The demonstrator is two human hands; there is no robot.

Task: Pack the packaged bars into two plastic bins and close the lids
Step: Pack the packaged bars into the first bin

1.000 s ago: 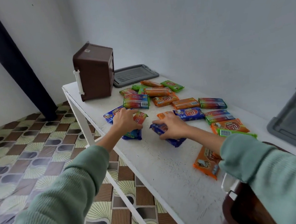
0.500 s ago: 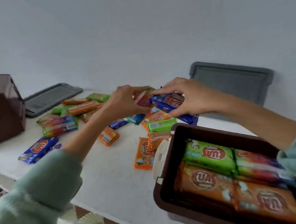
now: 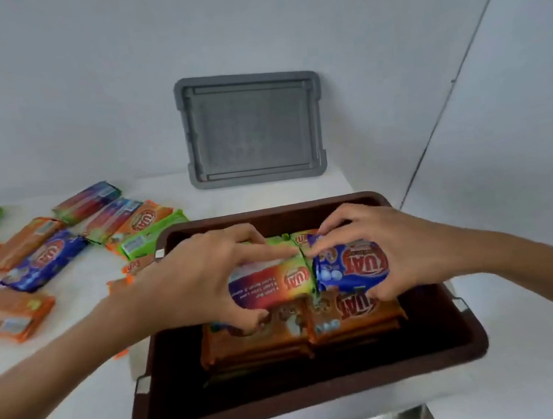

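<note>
Setting two bars down at once is where this could slip. The left hand has fingers and thumb curled round a rainbow-wrapped bar; the right hand grips a blue-wrapped bar the same way. The two packets meet end to end over the open brown plastic bin.

Beneath them lie orange-wrapped bars, stacked toward the middle, with dark bare floor on the near side. A glossy wrapper released on that stack may well slide off it and land crooked in the gap; a skewed packet would waste room and could later stand proud of the rim, so the lid would not seat. Pressing the two ends together may also ride one over the other and buckle a wrapper.

The bin sits close to the near edge of the white table; a firm downward push on its near side might tip or shift it. The grey lid leans upright against the wall behind and could fall flat if the bin is shoved back into it.

Many bars remain loose on the table to the left, among them a blue one and an orange one; a sleeve sweeping across could drag those off the edge.
</note>
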